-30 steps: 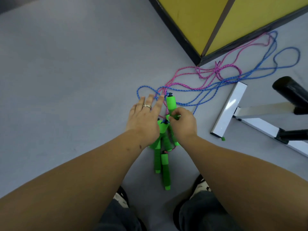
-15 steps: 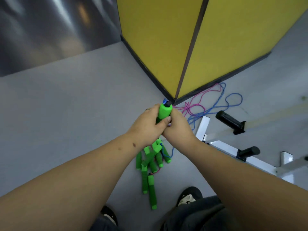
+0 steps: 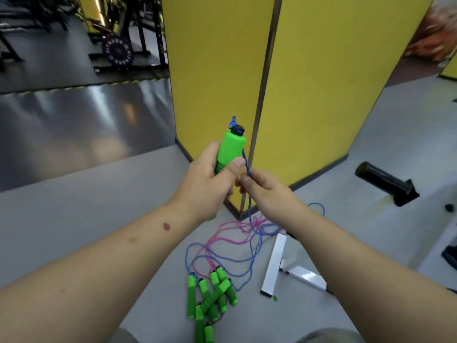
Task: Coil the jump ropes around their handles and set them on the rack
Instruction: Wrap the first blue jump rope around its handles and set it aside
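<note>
A tall yellow panelled pillar with a dark base trim [image 3: 217, 70] stands directly ahead on the grey floor [image 3: 74, 206], its corner just behind the raised hands. To the right a white metal rack foot [image 3: 274, 264] lies on the floor with a black cylindrical foam-covered peg [image 3: 380, 178] above it; far left, a dark round weight plate [image 3: 118, 53] leans on a black frame, its lettering too blurred to read. The left hand [image 3: 205, 186] grips a bright green foam jump-rope handle [image 3: 231, 149], upright, with a black cap and a blue knot on top. The right hand [image 3: 265, 190] pinches the blue braided rope [image 3: 248, 169] hanging from that handle. The rope drops into a tangle of blue and pink ropes [image 3: 222, 246] on the floor, beside a heap of green foam handles [image 3: 210, 300] near the person's feet.
</note>
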`<state>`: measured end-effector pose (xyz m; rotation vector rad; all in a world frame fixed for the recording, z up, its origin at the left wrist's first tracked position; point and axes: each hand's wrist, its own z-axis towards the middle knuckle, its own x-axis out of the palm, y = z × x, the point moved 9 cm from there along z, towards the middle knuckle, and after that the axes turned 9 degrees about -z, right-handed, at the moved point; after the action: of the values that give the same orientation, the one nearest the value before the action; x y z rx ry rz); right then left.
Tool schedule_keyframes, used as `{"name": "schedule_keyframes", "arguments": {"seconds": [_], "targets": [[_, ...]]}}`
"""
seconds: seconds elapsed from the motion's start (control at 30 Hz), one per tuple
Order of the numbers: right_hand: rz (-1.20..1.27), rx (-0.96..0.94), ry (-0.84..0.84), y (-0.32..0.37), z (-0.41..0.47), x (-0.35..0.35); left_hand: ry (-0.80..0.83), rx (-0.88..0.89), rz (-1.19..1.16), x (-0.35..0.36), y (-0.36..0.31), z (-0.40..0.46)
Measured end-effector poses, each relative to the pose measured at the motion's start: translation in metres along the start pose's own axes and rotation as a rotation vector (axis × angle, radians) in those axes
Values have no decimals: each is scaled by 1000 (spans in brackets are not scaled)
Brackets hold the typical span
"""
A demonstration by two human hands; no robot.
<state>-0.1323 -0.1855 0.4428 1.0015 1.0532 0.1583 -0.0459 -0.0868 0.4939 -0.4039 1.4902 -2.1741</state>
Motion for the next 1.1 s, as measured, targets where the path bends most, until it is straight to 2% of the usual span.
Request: {"name": "schedule_keyframes", "arguments": {"seconds": [0.1, 0.17, 0.27, 0.37, 0.43, 0.57, 0.7, 0.77, 0.83, 0.97, 1.1], "targets": [[-145, 52, 40, 8, -9, -16, -131, 34, 16, -7, -38, 11], [-149, 0, 6, 32, -10, -32, -168, 33, 93, -8, -49, 16], [-138, -132, -97, 78, -8, -60, -137, 2, 145, 4, -47, 13], [-203, -205, -122, 101, -12, -76, -130, -7, 78, 10, -51, 11], [-153, -219, -129, 106, -16, -83, -108, 18, 128, 11, -63, 14], [147, -76, -189, 91, -22, -110, -156, 82, 293, -1, -93, 19], [50, 31, 0, 74, -28, -98, -339, 87, 166, -27, -111, 23], [193, -7, -33, 87, -25, -100, -306, 64, 201, -22, -111, 20], [361, -87, -90, 111, -20, -108, -207, 17, 191, -3, -99, 14], [477, -162, -179, 138, -12, -127, -64, -106, -119, 29, -78, 2], [541, -85, -185, 116, -12, -120, -125, -44, -125, 21, -96, 8]]}}
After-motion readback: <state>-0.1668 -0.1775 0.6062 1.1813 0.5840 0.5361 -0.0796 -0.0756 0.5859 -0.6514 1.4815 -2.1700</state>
